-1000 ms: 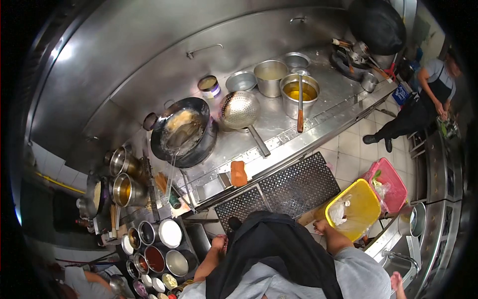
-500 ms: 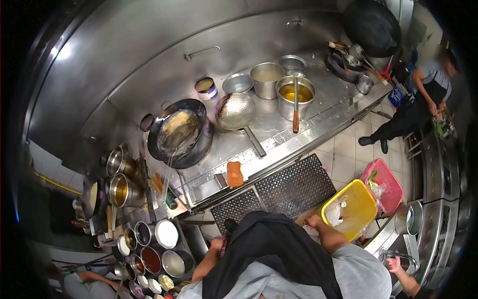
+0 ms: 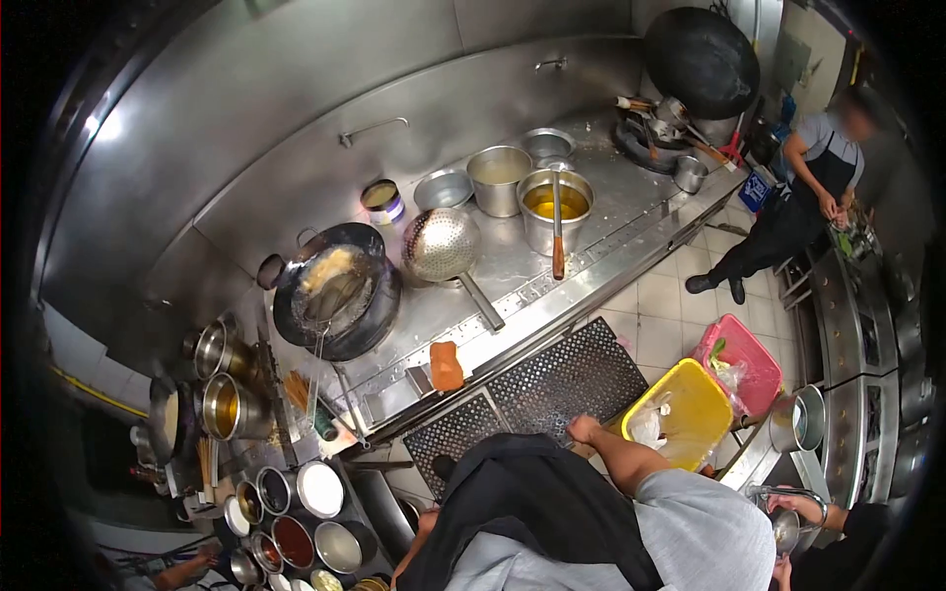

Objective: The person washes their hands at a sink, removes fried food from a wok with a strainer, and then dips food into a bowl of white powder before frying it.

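Note:
Near the bottom centre, my left hand (image 3: 426, 518) hangs low beside the dark apron, mostly hidden by my body; its fingers cannot be made out. My right hand (image 3: 583, 429) is in the air over the edge of the black perforated floor mat (image 3: 576, 374), just left of the yellow bin (image 3: 695, 409). It is too small to tell how its fingers lie, and no object shows in it. A wok (image 3: 379, 315) on the range holds bubbling oil, pale food (image 3: 330, 266) and a wire skimmer (image 3: 317, 323). A perforated ladle (image 3: 441, 244) rests on the steel counter, near an orange cloth (image 3: 446, 366).
Steel pots (image 3: 500, 182), one with yellow oil and a ladle, line the counter. Containers of sauces and powders (image 3: 320, 490) stand lower left. A pink bin (image 3: 749, 369) adjoins the yellow one. One person (image 3: 818, 187) stands upper right; other people's hands show at both lower corners.
The view has shifted, so the counter sits further left. My right hand has swung forward and away from the bin. At lower right, the other person's hands now hold a metal bowl.

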The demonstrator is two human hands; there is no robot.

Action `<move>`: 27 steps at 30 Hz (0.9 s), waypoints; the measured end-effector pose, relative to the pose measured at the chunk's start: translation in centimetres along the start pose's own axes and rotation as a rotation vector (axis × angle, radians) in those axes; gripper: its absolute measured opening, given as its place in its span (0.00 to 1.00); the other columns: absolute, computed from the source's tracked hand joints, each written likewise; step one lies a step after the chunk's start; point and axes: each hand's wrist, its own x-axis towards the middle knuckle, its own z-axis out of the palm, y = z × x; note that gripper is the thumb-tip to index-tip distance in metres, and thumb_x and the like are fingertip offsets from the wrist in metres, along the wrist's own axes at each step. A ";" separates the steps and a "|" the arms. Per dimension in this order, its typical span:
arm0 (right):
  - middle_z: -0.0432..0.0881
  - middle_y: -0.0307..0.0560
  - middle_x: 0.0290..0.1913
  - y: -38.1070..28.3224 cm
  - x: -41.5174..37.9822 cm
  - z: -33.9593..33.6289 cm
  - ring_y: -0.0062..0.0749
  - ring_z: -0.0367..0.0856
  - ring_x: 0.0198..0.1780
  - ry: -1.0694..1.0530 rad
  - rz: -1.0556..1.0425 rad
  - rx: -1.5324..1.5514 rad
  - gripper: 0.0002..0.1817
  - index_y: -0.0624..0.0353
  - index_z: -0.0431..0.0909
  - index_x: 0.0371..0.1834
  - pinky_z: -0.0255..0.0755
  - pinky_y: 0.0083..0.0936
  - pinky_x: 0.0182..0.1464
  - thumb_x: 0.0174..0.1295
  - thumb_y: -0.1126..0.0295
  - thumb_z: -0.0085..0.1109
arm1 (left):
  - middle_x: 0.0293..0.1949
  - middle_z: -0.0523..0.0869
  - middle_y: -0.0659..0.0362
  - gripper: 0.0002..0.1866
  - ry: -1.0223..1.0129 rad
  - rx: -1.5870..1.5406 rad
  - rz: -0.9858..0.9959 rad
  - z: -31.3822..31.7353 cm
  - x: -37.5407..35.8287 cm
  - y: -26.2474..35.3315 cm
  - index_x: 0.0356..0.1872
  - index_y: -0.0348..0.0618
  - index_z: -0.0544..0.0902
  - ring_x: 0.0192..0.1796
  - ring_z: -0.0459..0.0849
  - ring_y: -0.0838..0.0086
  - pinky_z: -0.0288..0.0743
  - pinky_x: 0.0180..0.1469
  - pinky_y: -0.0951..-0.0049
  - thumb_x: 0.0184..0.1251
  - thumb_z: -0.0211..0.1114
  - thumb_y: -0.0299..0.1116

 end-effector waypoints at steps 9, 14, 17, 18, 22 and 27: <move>0.85 0.51 0.41 2.8 -0.5 3.4 0.38 0.85 0.38 -0.357 -0.049 -0.131 0.18 0.57 0.84 0.40 0.80 0.34 0.41 0.56 0.58 0.52 | 0.32 0.86 0.51 0.14 0.078 0.038 0.117 -1.2 0.6 -1.4 0.28 0.45 0.84 0.35 0.86 0.58 0.81 0.39 0.62 0.48 0.60 0.43; 0.85 0.50 0.35 2.5 -4.4 2.4 0.35 0.84 0.33 -0.416 0.178 0.120 0.18 0.60 0.84 0.38 0.80 0.33 0.32 0.56 0.57 0.54 | 0.37 0.87 0.53 0.15 0.058 0.036 0.057 -1.4 1.3 -2.9 0.32 0.45 0.85 0.39 0.86 0.59 0.81 0.40 0.63 0.49 0.58 0.43; 0.85 0.50 0.35 2.5 -4.8 1.8 0.35 0.84 0.32 -0.419 0.133 0.180 0.19 0.61 0.84 0.39 0.80 0.33 0.31 0.56 0.57 0.53 | 0.39 0.87 0.54 0.15 0.057 0.034 0.086 -0.5 1.3 -3.4 0.34 0.44 0.85 0.42 0.87 0.60 0.81 0.41 0.63 0.51 0.58 0.41; 0.85 0.50 0.39 2.2 -4.8 1.4 0.36 0.86 0.37 -0.453 0.109 0.162 0.20 0.59 0.84 0.43 0.82 0.33 0.32 0.56 0.57 0.53 | 0.37 0.87 0.53 0.14 0.105 -0.021 0.079 -0.6 1.6 -3.1 0.33 0.44 0.85 0.40 0.86 0.61 0.81 0.39 0.64 0.52 0.56 0.39; 0.85 0.51 0.44 0.9 -5.0 0.3 0.36 0.86 0.38 -0.466 0.135 0.157 0.20 0.59 0.84 0.44 0.82 0.33 0.35 0.56 0.57 0.54 | 0.33 0.84 0.54 0.11 -0.244 -0.686 -0.430 -1.6 1.0 -3.4 0.30 0.44 0.83 0.35 0.82 0.67 0.79 0.35 0.64 0.56 0.53 0.34; 0.82 0.55 0.53 2.4 -2.8 2.6 0.46 0.81 0.54 -0.251 -0.067 -0.029 0.24 0.56 0.82 0.50 0.74 0.34 0.54 0.56 0.53 0.54 | 0.30 0.84 0.56 0.11 -0.104 -0.975 -0.768 -8.3 1.0 2.8 0.31 0.45 0.82 0.34 0.82 0.69 0.78 0.36 0.66 0.58 0.50 0.30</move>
